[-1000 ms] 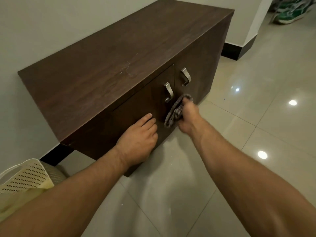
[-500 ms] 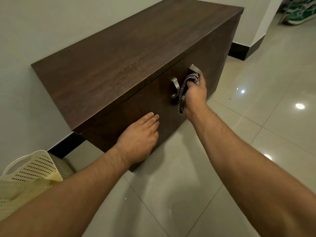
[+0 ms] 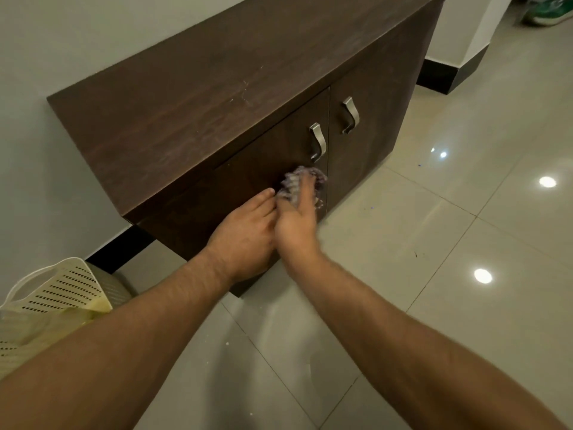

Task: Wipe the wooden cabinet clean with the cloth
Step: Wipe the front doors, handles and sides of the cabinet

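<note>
A dark brown wooden cabinet (image 3: pixel 217 97) stands against the wall, with two doors and two metal handles (image 3: pixel 318 141). My right hand (image 3: pixel 296 221) presses a checked grey cloth (image 3: pixel 294 183) against the left door, just below its handle; the hand and cloth are blurred by motion. My left hand (image 3: pixel 245 237) lies flat on the same door, fingers together, right beside the right hand. The cabinet top shows pale scratch marks and a dusty film.
A cream perforated plastic basket (image 3: pixel 59 290) sits on the floor at the left, by the black skirting board. Glossy beige floor tiles (image 3: pixel 465 243) spread to the right. Green shoes (image 3: pixel 548 10) lie at the top right corner.
My right hand has carried the cloth down and left from the right door's handle to the left door below its handle. The left hand has stayed flat on the door.
</note>
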